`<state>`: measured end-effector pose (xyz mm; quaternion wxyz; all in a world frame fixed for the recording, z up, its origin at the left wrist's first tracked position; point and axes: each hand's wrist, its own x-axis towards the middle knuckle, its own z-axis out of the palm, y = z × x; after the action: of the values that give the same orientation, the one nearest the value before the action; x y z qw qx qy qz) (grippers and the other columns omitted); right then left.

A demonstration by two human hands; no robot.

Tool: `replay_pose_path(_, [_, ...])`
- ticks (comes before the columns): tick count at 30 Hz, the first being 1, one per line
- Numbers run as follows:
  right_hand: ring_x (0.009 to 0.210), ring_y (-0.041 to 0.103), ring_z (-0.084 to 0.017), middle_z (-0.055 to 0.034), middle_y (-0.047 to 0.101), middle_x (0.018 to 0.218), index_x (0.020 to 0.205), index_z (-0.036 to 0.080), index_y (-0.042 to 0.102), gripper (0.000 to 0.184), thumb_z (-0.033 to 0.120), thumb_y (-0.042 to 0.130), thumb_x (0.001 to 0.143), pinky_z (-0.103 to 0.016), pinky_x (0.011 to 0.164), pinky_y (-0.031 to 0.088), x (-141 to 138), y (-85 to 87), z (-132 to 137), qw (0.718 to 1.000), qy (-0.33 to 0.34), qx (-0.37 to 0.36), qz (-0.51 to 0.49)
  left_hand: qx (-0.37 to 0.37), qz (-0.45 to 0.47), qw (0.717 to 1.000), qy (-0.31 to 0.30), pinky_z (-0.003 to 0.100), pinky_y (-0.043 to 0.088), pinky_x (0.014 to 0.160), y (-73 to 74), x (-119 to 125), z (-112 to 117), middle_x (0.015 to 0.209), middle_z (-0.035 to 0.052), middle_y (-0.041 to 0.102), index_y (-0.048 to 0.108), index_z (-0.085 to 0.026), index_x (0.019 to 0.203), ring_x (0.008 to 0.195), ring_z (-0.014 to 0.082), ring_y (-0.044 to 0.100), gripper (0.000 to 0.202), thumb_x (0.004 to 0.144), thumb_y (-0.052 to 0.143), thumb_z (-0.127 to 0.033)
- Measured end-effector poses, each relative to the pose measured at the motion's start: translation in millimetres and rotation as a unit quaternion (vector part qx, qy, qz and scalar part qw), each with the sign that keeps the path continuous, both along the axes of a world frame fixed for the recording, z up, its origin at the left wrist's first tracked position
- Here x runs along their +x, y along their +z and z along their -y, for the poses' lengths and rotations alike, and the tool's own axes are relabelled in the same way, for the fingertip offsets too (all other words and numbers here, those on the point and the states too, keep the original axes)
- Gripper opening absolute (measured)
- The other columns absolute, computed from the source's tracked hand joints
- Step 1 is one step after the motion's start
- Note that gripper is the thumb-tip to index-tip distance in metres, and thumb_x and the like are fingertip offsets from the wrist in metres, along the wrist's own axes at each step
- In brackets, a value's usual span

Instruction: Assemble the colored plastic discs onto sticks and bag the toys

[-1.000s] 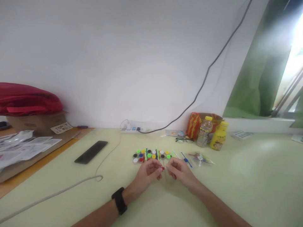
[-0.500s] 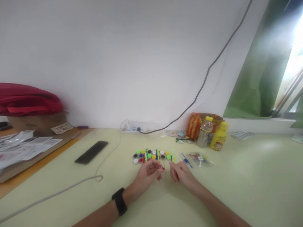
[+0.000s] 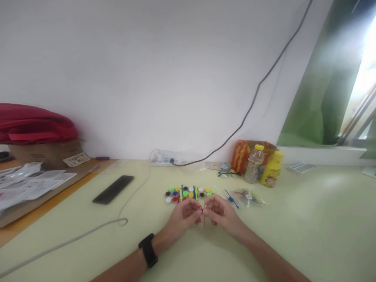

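My left hand [image 3: 185, 213], with a black watch [image 3: 148, 250] on its wrist, pinches a small red plastic piece [image 3: 202, 211] between thumb and fingers. From the other side my right hand [image 3: 220, 211] closes its thumb and fingertips on the same piece. A thin red rod [image 3: 204, 223] stands out of the grip, pointing toward me; its exact shape is too small to tell. Just beyond the fingers lie several round coloured caps [image 3: 185, 194] with green and blue plastic sticks [image 3: 195, 191] among them.
Right of the hands lie a blue double-ended pointer [image 3: 232, 199] and a clear bag of coloured pieces [image 3: 249, 197]. Farther back are glasses [image 3: 229, 174], a clear bottle [image 3: 254, 166] and a yellow bottle [image 3: 272, 170]. A black phone-like slab [image 3: 113, 189] and a grey cable [image 3: 73, 235] lie left.
My right hand has moved left to meet the left hand, and its fingers now close on the red piece. The left hand has stayed in place.
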<state>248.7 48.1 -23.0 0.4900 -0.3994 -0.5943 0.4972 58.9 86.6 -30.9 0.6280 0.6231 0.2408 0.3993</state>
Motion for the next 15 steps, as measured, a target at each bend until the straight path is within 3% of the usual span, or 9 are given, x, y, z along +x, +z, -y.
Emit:
replay_pose_path(4, [0.057, 0.048, -0.010, 0.0017, 0.057, 0.078, 0.117, 0.022, 0.059, 0.046, 0.054, 0.070, 0.085, -0.024, 0.053, 0.040, 0.7, -0.3, -0.1, 1.000, -0.007, -0.002, 0.019, -0.003, 0.006, 1.000, 0.001, 0.027, 0.049, 0.066, -1.1, 0.3, -0.8, 0.084, 0.0039, 0.062, 0.062, -0.015, 0.096, 0.071, 0.0138, 0.059, 0.030, 0.084, 0.077, -0.038])
replay_pose_path(6, [0.057, 0.048, -0.010, 0.0017, 0.056, 0.079, 0.118, 0.023, 0.060, 0.047, 0.056, 0.067, 0.085, -0.024, 0.053, 0.039, 0.5, -0.4, -0.2, 0.999, -0.021, 0.001, 0.027, -0.002, 0.005, 1.000, 0.004, 0.027, 0.049, 0.065, -1.9, 0.2, -1.3, 0.084, 0.0038, 0.062, 0.062, -0.015, 0.096, 0.070, 0.0135, 0.059, 0.030, 0.084, 0.077, -0.038])
replay_pose_path(7, [0.056, 0.047, -0.010, 0.0016, 0.056, 0.076, 0.110, 0.022, 0.064, 0.043, 0.058, 0.065, 0.086, -0.024, 0.052, 0.038, 0.5, -0.8, -0.6, 0.999, -0.030, 0.005, 0.036, -0.001, 0.004, 1.000, 0.005, 0.027, 0.049, 0.065, -2.1, 0.2, -1.4, 0.084, 0.0037, 0.062, 0.062, -0.015, 0.096, 0.069, 0.0134, 0.059, 0.030, 0.084, 0.077, -0.038])
replay_pose_path(9, [0.052, 0.044, -0.010, 0.0014, 0.051, 0.062, 0.073, 0.018, 0.065, 0.050, 0.063, 0.055, 0.090, -0.025, 0.052, 0.034, 1.2, -2.4, -2.3, 0.996, -0.056, 0.008, 0.074, 0.000, 0.003, 1.000, 0.006, 0.028, 0.049, 0.065, -2.0, 0.0, -1.3, 0.084, 0.0041, 0.063, 0.062, -0.015, 0.095, 0.068, 0.0132, 0.059, 0.030, 0.084, 0.077, -0.038])
replay_pose_path(11, [0.046, 0.038, -0.010, 0.0020, 0.039, 0.047, 0.044, 0.018, 0.045, 0.069, 0.067, 0.046, 0.092, -0.027, 0.051, 0.030, 3.1, -4.1, -4.8, 0.989, -0.084, 0.003, 0.119, -0.001, 0.002, 1.000, 0.008, 0.028, 0.048, 0.065, -1.4, 0.0, -1.0, 0.086, 0.0049, 0.063, 0.061, -0.015, 0.094, 0.068, 0.0131, 0.059, 0.030, 0.085, 0.076, -0.039])
replay_pose_path(13, [0.044, 0.034, -0.010, 0.0031, 0.032, 0.042, 0.040, 0.020, 0.036, 0.073, 0.069, 0.042, 0.093, -0.028, 0.051, 0.028, 5.3, -4.4, -6.8, 0.985, -0.099, -0.001, 0.142, -0.002, 0.001, 1.000, 0.010, 0.028, 0.048, 0.065, -0.7, 0.0, -0.9, 0.088, 0.0053, 0.064, 0.061, -0.015, 0.094, 0.067, 0.0129, 0.059, 0.030, 0.084, 0.077, -0.040])
replay_pose_path(15, [0.046, 0.035, -0.010, 0.0033, 0.036, 0.045, 0.045, 0.019, 0.041, 0.068, 0.069, 0.044, 0.092, -0.028, 0.051, 0.028, 6.2, -2.6, -6.9, 0.986, -0.091, 0.007, 0.136, -0.001, 0.000, 1.000, 0.011, 0.028, 0.048, 0.065, -0.2, 0.1, -1.0, 0.086, 0.0048, 0.063, 0.062, -0.015, 0.094, 0.067, 0.0129, 0.059, 0.031, 0.084, 0.077, -0.040])
